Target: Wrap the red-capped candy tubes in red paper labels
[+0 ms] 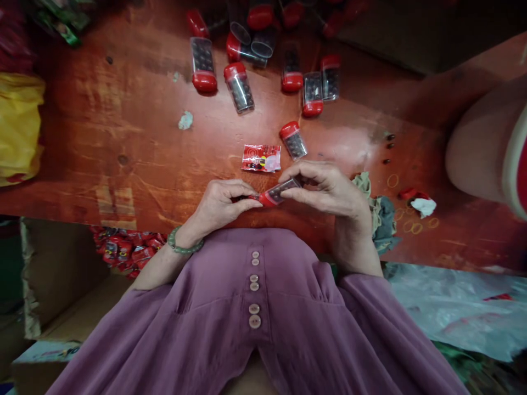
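Note:
A small clear container of dark balls with a red cap (pixel 280 192) is held tilted over the table's front edge. My right hand (pixel 325 189) grips its clear end between thumb and fingers. At its red cap, my left hand (pixel 226 203) is closed in a pinch, with a bit of red wrapper showing between the fingertips. Just beyond the hands lies a flat red printed packet (pixel 261 158). Another red-capped container (pixel 293 140) rests right of that packet.
Several red-capped containers (pixel 240 88) lie at the back. A white bucket (pixel 481 148) stands right, near rubber bands and crumpled cloth (pixel 382 219). Yellow bag (pixel 18 129) at left; below, an open carton (pixel 61 280) beside many red packets (pixel 127 252).

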Motion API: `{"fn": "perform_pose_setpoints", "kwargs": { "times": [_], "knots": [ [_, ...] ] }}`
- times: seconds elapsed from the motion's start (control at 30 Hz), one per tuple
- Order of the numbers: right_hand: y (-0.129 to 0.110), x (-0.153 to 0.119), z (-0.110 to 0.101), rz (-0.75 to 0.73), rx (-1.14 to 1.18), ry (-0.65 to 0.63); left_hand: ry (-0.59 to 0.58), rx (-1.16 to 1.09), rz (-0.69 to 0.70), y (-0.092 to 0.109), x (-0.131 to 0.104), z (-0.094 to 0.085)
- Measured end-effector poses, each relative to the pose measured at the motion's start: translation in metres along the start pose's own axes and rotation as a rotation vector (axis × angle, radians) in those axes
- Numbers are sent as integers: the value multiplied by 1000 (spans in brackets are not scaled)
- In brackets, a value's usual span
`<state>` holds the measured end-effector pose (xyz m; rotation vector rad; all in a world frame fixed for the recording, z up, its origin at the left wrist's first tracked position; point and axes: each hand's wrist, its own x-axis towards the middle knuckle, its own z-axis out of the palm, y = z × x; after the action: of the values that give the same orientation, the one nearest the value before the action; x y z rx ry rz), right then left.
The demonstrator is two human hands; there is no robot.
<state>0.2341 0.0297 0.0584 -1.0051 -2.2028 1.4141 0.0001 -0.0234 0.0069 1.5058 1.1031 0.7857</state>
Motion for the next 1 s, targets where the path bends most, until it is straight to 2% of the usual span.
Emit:
{"fn": "perform_pose_setpoints", "kwargs": {
  "times": [0.13, 0.33, 0.5, 0.57, 0.7, 0.8, 0.9, 1.0],
  "knots": [
    [2, 1, 8, 21, 12, -28, -25, -73, -99, 3, 1, 0],
    [2, 1, 19, 73, 112, 39, -4, -203, -226, 5, 5, 1],
    [9, 2, 25, 120, 336, -106, -19, -371, -306, 6, 14, 0],
    [11, 2, 29, 129, 391, -118, -1, -411, -334, 6, 17, 0],
    [13, 1, 37, 211, 481, -38, 81, -497, -389, 2, 18, -2],
    [15, -3, 43, 288, 609, 36, 138, -714, -411, -2, 11, -5],
    [17, -4, 48, 318, 689, 90, 107, -857, -429, -4, 1, -4],
    [18, -3, 51, 324, 713, 98, 116, -832, -448, -5, -6, 4]
  ]
}}
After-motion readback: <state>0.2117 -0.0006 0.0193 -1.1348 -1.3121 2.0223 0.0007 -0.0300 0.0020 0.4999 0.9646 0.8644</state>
